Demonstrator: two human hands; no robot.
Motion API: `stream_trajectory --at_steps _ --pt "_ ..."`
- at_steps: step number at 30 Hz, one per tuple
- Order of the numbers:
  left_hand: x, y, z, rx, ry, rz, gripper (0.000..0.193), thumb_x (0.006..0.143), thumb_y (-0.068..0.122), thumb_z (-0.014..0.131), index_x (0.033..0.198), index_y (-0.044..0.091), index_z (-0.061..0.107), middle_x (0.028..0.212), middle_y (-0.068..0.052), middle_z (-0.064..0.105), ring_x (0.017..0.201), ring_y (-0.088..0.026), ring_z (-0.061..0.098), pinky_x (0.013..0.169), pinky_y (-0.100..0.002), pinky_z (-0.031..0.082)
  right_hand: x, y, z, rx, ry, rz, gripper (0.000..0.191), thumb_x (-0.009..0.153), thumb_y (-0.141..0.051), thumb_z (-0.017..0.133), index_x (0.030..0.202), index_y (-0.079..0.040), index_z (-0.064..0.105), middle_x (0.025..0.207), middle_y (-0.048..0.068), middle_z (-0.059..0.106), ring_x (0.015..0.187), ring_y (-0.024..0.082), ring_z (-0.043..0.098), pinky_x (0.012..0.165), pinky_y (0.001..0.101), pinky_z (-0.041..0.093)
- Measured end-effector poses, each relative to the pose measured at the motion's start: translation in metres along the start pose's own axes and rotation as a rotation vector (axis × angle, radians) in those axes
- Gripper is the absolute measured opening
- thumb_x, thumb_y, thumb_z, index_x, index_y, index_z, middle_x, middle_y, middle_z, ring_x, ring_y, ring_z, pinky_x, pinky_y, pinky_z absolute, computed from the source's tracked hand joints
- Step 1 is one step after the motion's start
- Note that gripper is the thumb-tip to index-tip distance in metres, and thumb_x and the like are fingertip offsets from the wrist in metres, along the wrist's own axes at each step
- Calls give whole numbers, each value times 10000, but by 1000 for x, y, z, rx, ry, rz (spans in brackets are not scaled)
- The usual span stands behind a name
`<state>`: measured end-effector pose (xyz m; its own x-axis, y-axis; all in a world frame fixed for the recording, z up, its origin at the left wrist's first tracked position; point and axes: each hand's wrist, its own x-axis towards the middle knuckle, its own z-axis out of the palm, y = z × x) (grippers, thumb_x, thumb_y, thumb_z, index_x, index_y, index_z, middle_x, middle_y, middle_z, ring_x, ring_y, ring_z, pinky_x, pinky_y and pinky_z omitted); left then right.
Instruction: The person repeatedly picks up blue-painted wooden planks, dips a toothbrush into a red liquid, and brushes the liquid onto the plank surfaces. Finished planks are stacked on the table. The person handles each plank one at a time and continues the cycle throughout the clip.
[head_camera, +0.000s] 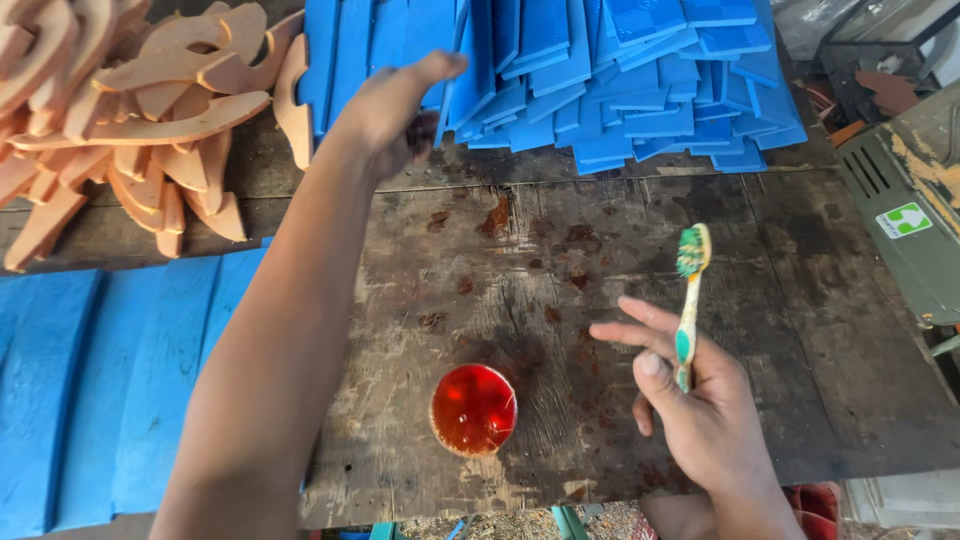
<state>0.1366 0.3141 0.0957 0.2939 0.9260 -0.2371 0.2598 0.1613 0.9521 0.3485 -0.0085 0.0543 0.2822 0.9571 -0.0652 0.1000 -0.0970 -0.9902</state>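
Note:
My right hand (690, 395) holds a green and white toothbrush (688, 300) upright, bristles up, over a stained dark wooden board (640, 260). A small round dish of red liquid (473, 408) sits on the board to the left of that hand. My left hand (395, 105) reaches forward to the front edge of a big pile of blue rectangular pieces (600, 70), fingers curled at one piece's edge. Whether it grips a piece I cannot tell.
A heap of orange curved cut-out shapes (140, 110) lies at the far left. Flat blue sheets (110, 390) lie at the near left. A green metal box (910, 210) stands at the right edge, with clutter behind it.

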Motion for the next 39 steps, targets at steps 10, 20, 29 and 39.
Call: stream_trajectory --at_steps 10,20,29,39 --pt "-307 -77 50 381 -299 186 1156 646 326 914 1523 -89 284 1383 -276 474 1333 -378 479 1133 -454 436 -14 -18 36 172 192 -258 584 941 -8 689 1477 -5 458 1338 189 644 700 51 581 490 210 461" --pt "-328 -133 47 -564 -251 107 407 1027 81 668 1400 33 511 1119 -98 661 1013 -150 637 896 -319 576 -22 -8 60 631 -197 -227 418 1025 -120 623 1398 1 477 1132 138 587 639 76 591 525 202 483" --pt "-305 -114 -38 -1133 22 222 707 914 -65 552 1545 179 343 1379 -162 559 1262 -318 632 1093 -559 526 -48 -18 57 -1267 -421 -109 343 963 -315 609 1263 -150 631 971 23 574 521 154 666 461 320 572" --pt "-302 -165 -34 -1005 269 183 549 823 -186 537 1319 50 522 1124 -175 610 993 -294 627 881 -483 582 -55 -51 88 -1359 -625 60 338 939 -236 623 1268 -196 687 1022 16 630 629 231 706 604 421 576"
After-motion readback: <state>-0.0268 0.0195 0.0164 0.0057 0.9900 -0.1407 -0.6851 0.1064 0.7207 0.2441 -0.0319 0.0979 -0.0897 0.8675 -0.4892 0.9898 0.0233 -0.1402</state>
